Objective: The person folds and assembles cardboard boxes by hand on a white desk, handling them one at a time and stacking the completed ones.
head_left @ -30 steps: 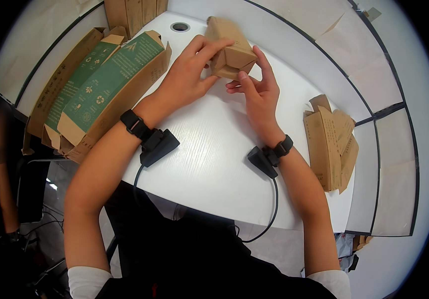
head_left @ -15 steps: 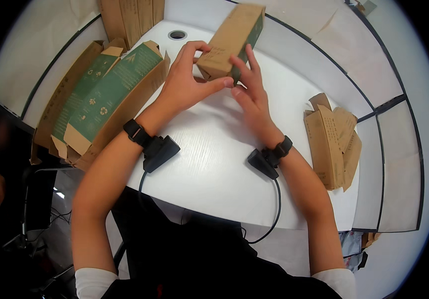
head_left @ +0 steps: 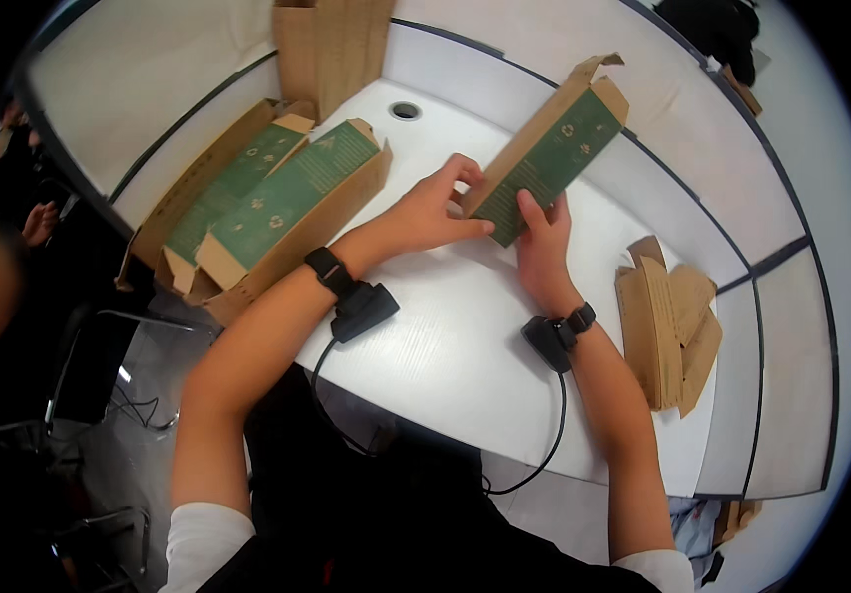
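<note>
Between my hands a long cardboard box (head_left: 556, 156) is held up, tilted, above the white desk. Its green printed side faces me, and flaps stand loose at its far end. My left hand (head_left: 438, 210) grips the near left corner, thumb along the bottom edge and fingers curled at the brown side. My right hand (head_left: 546, 242) holds the lower right part, with the thumb on the green face and the other fingers partly hidden behind it. Each wrist wears a black strap with a small cabled device.
At the left of the white desk (head_left: 445, 346) lies an open carton (head_left: 331, 222) holding green-faced boxes. Tall brown cartons (head_left: 336, 49) stand at the back. Flattened brown boxes (head_left: 654, 336) lie on the right. Low partitions enclose the desk; another person's hand (head_left: 40, 224) shows far left.
The box has turned so its green side faces me, and its far end now shows loose flaps. My right hand has shifted its grip lower. The whole view has moved slightly.
</note>
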Demonstrator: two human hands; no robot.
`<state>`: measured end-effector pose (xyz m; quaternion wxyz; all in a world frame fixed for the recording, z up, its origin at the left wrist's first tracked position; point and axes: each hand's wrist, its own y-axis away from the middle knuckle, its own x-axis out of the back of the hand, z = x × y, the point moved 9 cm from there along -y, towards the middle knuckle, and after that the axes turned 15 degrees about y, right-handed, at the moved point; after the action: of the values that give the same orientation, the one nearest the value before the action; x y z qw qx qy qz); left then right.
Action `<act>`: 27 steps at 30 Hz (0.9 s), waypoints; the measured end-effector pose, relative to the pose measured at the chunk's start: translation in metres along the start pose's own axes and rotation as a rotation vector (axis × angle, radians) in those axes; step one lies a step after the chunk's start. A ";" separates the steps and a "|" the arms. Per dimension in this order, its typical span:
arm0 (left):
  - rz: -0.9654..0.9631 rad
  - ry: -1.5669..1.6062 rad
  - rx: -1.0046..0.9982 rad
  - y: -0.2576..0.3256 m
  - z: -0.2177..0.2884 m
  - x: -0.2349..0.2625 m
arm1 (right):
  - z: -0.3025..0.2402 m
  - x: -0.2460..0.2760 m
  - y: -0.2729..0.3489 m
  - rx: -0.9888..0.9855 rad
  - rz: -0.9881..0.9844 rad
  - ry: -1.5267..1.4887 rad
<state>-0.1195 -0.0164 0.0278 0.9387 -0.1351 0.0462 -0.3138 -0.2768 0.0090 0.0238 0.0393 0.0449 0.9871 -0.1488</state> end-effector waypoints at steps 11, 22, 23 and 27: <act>0.617 -1.576 0.269 0.125 0.120 0.109 | -0.017 -0.005 0.007 0.060 -0.009 0.161; 0.566 -1.683 0.155 0.146 0.144 0.123 | -0.017 -0.013 0.013 0.107 -0.117 0.212; 0.578 -1.628 0.272 0.150 0.139 0.138 | -0.018 -0.014 0.015 0.103 -0.116 0.210; 0.443 -1.480 0.492 0.161 0.114 0.163 | -0.018 -0.021 0.013 0.077 -0.166 0.175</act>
<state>0.1232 0.0343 0.0916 0.7692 -0.0850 -0.6314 0.0489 -0.2560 0.0256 0.0391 -0.0609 -0.0224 0.9806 -0.1850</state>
